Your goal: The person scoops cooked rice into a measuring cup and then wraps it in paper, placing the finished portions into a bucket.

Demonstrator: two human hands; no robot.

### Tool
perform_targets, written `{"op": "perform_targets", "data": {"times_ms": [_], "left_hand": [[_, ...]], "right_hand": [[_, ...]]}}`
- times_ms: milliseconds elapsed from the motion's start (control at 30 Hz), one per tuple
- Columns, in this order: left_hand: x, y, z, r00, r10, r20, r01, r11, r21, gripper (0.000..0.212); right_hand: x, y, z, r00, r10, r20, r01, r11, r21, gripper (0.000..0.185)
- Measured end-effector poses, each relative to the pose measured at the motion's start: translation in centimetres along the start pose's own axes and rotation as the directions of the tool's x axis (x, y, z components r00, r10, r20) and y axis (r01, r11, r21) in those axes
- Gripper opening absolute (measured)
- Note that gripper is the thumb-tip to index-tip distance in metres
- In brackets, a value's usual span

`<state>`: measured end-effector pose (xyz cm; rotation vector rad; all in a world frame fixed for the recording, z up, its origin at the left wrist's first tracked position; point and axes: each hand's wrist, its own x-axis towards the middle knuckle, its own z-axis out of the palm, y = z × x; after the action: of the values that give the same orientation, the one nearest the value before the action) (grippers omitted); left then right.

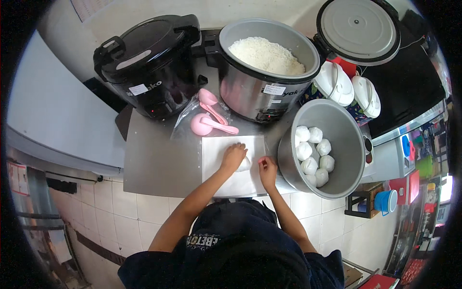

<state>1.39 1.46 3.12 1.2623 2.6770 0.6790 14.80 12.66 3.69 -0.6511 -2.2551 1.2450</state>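
A stack of white paper sheets (213, 153) lies on the steel table before me. On it sits a white rounded bundle (244, 165), partly hidden by my left hand (234, 157), which is closed around its left side. My right hand (268, 172) hovers by the right edge of the sheets, thumb and fingertips bent together. Something reddish shows at those fingertips, too small to name. Just right of this hand stands a grey metal pot (346, 144) holding several white wrapped bundles (309, 165).
Behind the sheets, two pink scoops (200, 124) rest on clear plastic. An uncovered rice cooker (245, 92) holds white rice (265, 54), its lid (355, 29) raised. A black rice cooker (151, 72) stands closed at left. White-lidded containers (334, 85) sit behind the pot.
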Motion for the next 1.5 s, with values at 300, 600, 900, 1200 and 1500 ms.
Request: {"op": "perform_targets", "data": {"times_ms": [300, 600, 900, 1200, 1500], "left_hand": [[-2.9, 1.7, 0.6, 0.993, 0.100, -0.067, -0.089, 0.985, 0.147, 0.061], [-4.3, -2.8, 2.1, 0.995, -0.039, 0.094, 0.095, 0.677, -0.730, 0.069], [-8.4, -5.1, -2.0, 0.980, -0.031, -0.199, -0.032, 0.951, -0.309, 0.032], [-9.2, -6.0, -2.0, 0.957, -0.086, -0.277, -0.003, 0.952, -0.306, 0.027], [-3.7, 4.7, -4.9, 0.977, 0.009, -0.211, -0.124, 0.834, -0.538, 0.027]], "right_hand": [[-2.6, 1.4, 0.5, 1.000, 0.009, 0.015, -0.008, 0.999, -0.042, 0.008], [0.5, 0.0, 7.5, 0.991, -0.108, 0.085, 0.097, 0.987, 0.125, 0.060], [-1.5, -1.7, 5.2, 0.784, 0.099, 0.613, 0.356, 0.738, -0.573, 0.087], [-1.0, -16.0, -10.2, 0.535, 0.096, 0.840, -0.753, 0.506, 0.421, 0.074], [13.0, 2.1, -22.7, 0.919, 0.371, -0.133, -0.387, 0.783, -0.487, 0.075]]}}
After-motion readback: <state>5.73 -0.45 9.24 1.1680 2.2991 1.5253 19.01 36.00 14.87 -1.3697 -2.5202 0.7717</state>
